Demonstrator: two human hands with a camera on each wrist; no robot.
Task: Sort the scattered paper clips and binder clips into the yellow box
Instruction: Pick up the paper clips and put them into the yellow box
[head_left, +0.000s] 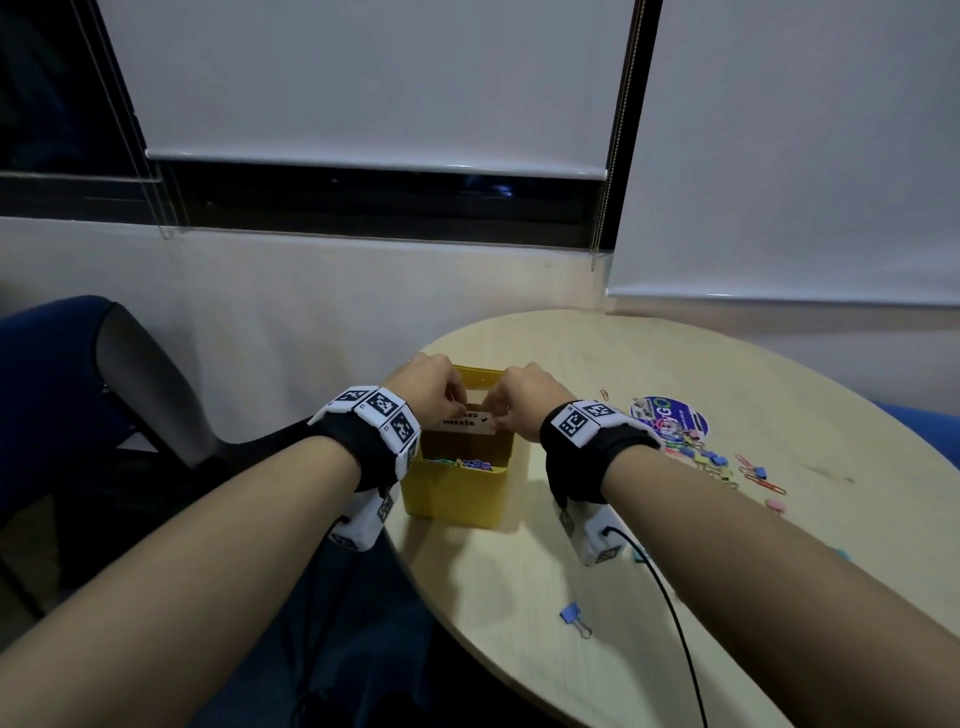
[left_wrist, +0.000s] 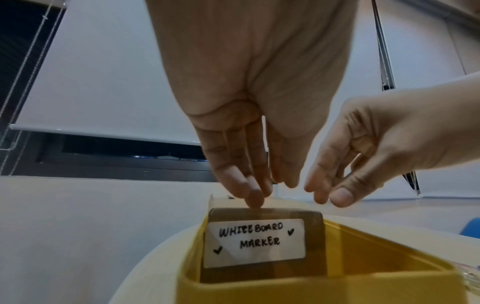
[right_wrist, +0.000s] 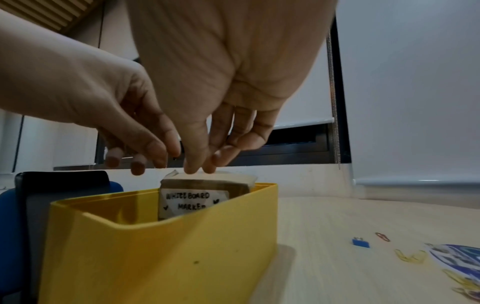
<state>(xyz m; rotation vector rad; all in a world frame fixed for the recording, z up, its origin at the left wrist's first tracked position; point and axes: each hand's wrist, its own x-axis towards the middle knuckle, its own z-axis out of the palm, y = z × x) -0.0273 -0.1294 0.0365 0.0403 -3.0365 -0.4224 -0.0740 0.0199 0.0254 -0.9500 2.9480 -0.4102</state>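
From my head view, the yellow box (head_left: 457, 488) stands on the round table (head_left: 545, 597) near its left edge, and I can see a heap of coloured clips (head_left: 460, 462) already lying in its near compartment. A brown cardboard divider (head_left: 465, 422) with a white handwritten label stands upright across the box. My left hand (head_left: 428, 387) and right hand (head_left: 524, 397) meet above that divider, fingers pointed down at its top edge. More paper clips and binder clips (head_left: 711, 462) lie scattered to the right of the box, beside a round printed sticker (head_left: 670, 418), and one blue binder clip (head_left: 575, 618) sits apart near the table's front edge.

From my left wrist, the left hand's fingers (left_wrist: 253, 195) are straight and close together, tips touching the divider's top edge (left_wrist: 265, 210). The right hand (left_wrist: 363, 148) hangs just beside it, fingers loosely bent, thumb near the fingertips; I cannot tell whether it pinches anything. The label reads "WHITEBOARD MARKER".

From my right wrist, the right hand's fingers (right_wrist: 197, 162) come down narrow onto the divider's top. The left hand (right_wrist: 103, 98) hovers beside it, fingers loosely bent. A small blue binder clip (right_wrist: 361, 243) and a red paper clip (right_wrist: 383, 236) lie on the table right of the box.
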